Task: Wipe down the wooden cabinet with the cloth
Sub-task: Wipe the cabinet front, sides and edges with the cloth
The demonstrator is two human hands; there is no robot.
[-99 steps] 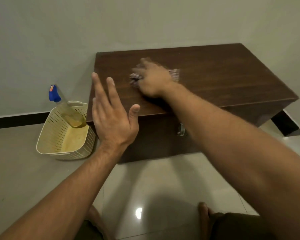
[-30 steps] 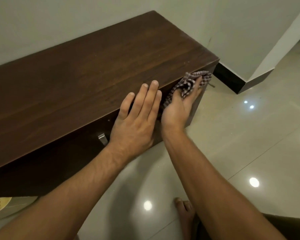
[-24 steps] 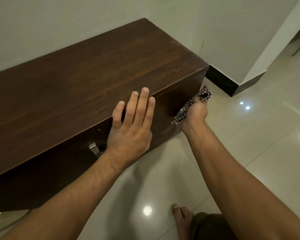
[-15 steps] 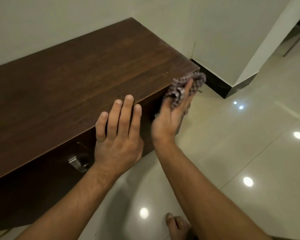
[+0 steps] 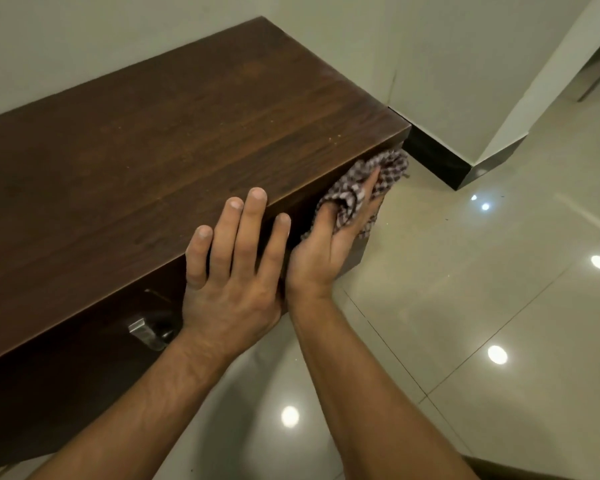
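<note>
The left forearm (image 5: 146, 403) and right forearm (image 5: 361, 393) are seen bare and uncovered by any sleeve, with fine dark hair scattered along them. The left grip (image 5: 232, 292) and right grip (image 5: 321, 254) are likewise bare, and short, trimmed nails are shown on the left fingers (image 5: 253, 216). A strip of dark olive-brown garment (image 5: 506, 470) is glimpsed at the lower right edge.

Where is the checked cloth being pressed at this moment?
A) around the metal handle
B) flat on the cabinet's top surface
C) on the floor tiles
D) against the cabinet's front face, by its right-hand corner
D: the right hand holds the cloth against the front face of the cabinet, just under the top edge at the right-hand corner.
</note>
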